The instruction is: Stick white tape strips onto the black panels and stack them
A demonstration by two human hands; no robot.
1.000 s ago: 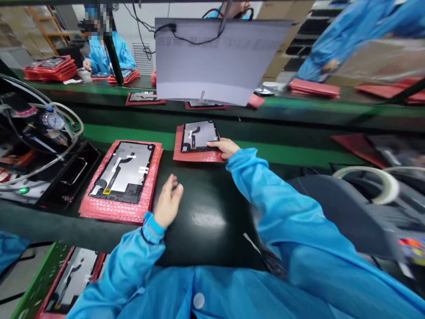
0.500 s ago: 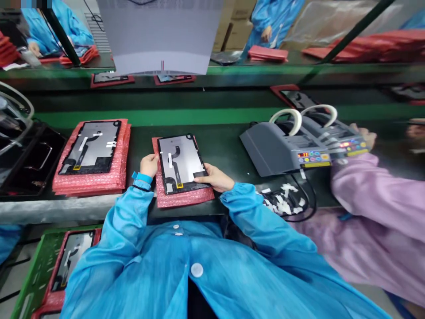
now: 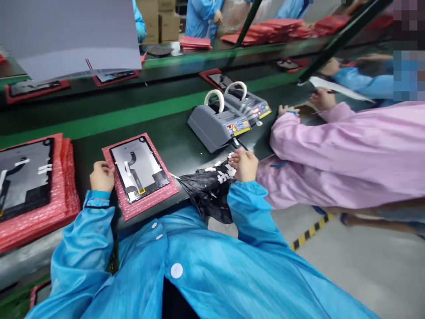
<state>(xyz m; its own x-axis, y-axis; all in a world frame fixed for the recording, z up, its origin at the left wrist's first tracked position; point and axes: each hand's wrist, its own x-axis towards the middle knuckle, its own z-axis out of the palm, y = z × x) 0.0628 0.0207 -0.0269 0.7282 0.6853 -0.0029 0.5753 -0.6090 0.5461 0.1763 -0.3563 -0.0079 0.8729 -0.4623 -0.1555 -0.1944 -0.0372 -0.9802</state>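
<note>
A flat display panel [image 3: 146, 160] with a black border and a dark flex cable lies on a red bubble-wrap bag [image 3: 128, 212] in front of me. My left hand [image 3: 102, 176] is at the bag's left edge, its fingers loosely bent and a gap showing between finger and thumb. My right hand [image 3: 245, 165] is closed in a pinch at small white tape pieces [image 3: 226, 173], which are stuck about a crumpled black plastic bag [image 3: 212, 195] at the bench edge. One white piece seems to be at its fingertips, partly hidden.
Two grey tape dispensers [image 3: 217, 126] with white rolls stand beyond my right hand. At left is a stack of red bubble-wrap bags [image 3: 68, 177] with another panel on top. A co-worker's pink sleeve [image 3: 308, 146] is close on the right. A monitor's back [image 3: 76, 35] hangs ahead.
The panel on its red bag was drawn from the back of the bench to the front edge. My right hand then let go and moved right to the white tape pieces. The view turned right.
</note>
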